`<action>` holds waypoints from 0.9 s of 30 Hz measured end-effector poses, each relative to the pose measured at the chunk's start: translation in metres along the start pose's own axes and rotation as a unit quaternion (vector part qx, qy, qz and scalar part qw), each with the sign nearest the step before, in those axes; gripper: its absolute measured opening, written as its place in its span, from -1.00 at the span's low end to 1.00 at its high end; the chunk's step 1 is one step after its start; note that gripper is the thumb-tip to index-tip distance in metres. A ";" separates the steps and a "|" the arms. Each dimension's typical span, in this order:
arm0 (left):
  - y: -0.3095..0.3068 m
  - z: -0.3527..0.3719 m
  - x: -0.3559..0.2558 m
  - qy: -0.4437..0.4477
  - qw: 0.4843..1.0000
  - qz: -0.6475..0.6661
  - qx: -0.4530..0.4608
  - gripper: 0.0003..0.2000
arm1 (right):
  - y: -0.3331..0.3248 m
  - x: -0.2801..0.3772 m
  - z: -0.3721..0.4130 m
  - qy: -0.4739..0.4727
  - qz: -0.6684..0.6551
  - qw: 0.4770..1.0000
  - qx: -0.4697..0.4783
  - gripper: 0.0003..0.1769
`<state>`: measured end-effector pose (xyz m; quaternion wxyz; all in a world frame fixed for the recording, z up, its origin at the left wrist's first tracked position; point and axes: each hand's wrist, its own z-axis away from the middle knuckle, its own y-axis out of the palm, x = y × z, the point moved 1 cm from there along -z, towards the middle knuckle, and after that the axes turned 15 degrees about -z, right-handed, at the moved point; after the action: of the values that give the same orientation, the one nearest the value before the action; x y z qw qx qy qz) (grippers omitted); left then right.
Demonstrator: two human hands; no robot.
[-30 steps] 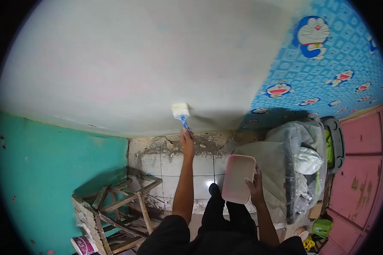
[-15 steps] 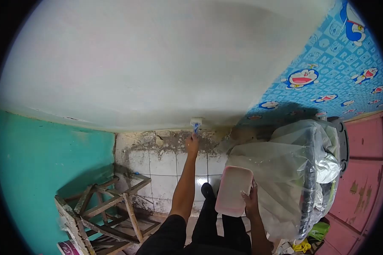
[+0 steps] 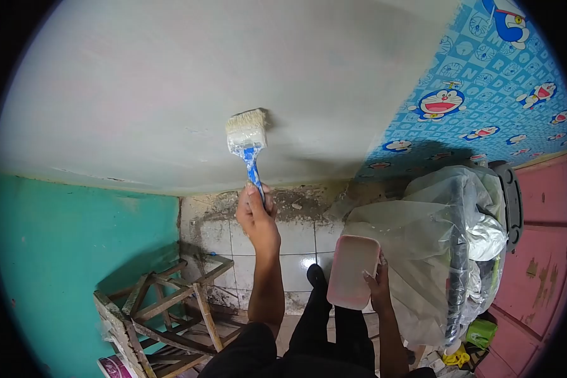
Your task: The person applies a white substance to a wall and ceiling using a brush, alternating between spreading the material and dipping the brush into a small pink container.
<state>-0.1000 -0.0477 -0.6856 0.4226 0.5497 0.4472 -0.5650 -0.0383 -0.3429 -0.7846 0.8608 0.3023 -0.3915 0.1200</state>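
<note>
Floor (image 3: 293,324) (mostly hidden) w/ wooden frame (image 3: 164,312) L, plastic-wrapped bundle (image 3: 416,252) R.

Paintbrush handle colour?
Blue. The paintbrush handle shows best in the head view.

White wall (image 3: 138,94) open above and left of brush (image 3: 247,140); wooden frame (image 3: 167,305) blocks low left corner against teal wall (image 3: 63,252); plastic-wrapped bundle (image 3: 422,242) crowds right, just beside pink tray (image 3: 353,271); narrow floor gap between
</note>
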 end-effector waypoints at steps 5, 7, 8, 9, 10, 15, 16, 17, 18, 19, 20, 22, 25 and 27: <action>0.025 -0.023 0.116 0.025 0.999 -0.046 0.002 -0.69 | -0.008 -0.011 -0.008 -0.004 -0.021 1.000 -0.009 -0.13; 0.033 -0.024 0.184 0.041 0.992 -0.117 0.012 -0.68 | -0.008 -0.015 -0.013 -0.022 -0.019 1.000 -0.005 -0.12; 0.038 -0.021 0.218 0.048 0.987 -0.155 0.008 -0.68 | -0.008 -0.017 -0.016 -0.030 -0.019 0.999 -0.002 -0.12; 0.042 -0.017 0.247 0.054 0.980 -0.192 0.004 -0.67 | -0.008 -0.020 -0.019 -0.025 -0.014 1.000 -0.004 -0.12; 0.046 -0.013 0.268 0.038 0.975 -0.220 0.002 -0.66 | -0.009 -0.022 -0.022 -0.019 -0.009 1.000 -0.007 -0.12; 0.040 0.010 0.381 -0.016 0.924 -0.381 -0.004 -0.62 | -0.014 -0.031 -0.023 -0.016 -0.008 1.000 -0.020 -0.12; 0.037 0.009 0.389 -0.048 0.926 -0.374 0.004 -0.61 | -0.012 -0.027 -0.021 -0.015 -0.012 1.000 -0.020 -0.12; 0.032 0.007 0.397 -0.080 0.927 -0.366 0.011 -0.60 | -0.010 -0.024 -0.020 -0.015 -0.016 1.000 -0.020 -0.12; 0.028 0.005 0.393 -0.111 0.927 -0.358 0.018 -0.59 | -0.010 -0.023 -0.018 -0.009 -0.013 1.000 -0.024 -0.13; 0.022 0.001 0.388 -0.114 0.925 -0.363 0.010 -0.59 | -0.011 -0.023 -0.016 -0.003 -0.010 1.000 -0.028 -0.14; 0.015 -0.007 0.382 -0.115 0.922 -0.369 0.001 -0.58 | -0.011 -0.022 -0.015 0.002 -0.008 1.000 -0.030 -0.15; 0.003 -0.026 0.352 -0.110 0.925 -0.363 -0.008 -0.57 | -0.009 -0.021 -0.014 -0.004 -0.017 0.999 -0.030 -0.14; -0.015 -0.040 0.289 -0.119 0.942 -0.314 -0.012 -0.55 | -0.009 -0.026 -0.013 -0.012 -0.018 0.999 -0.034 -0.13; -0.027 -0.043 0.235 -0.152 0.954 -0.257 -0.022 -0.54 | -0.001 -0.027 -0.013 -0.018 -0.025 0.999 -0.031 -0.13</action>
<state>-0.1249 0.0035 -0.9186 0.3384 0.3140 0.5161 -0.7215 -0.0477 -0.3351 -0.8121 0.8652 0.2874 -0.4028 0.0813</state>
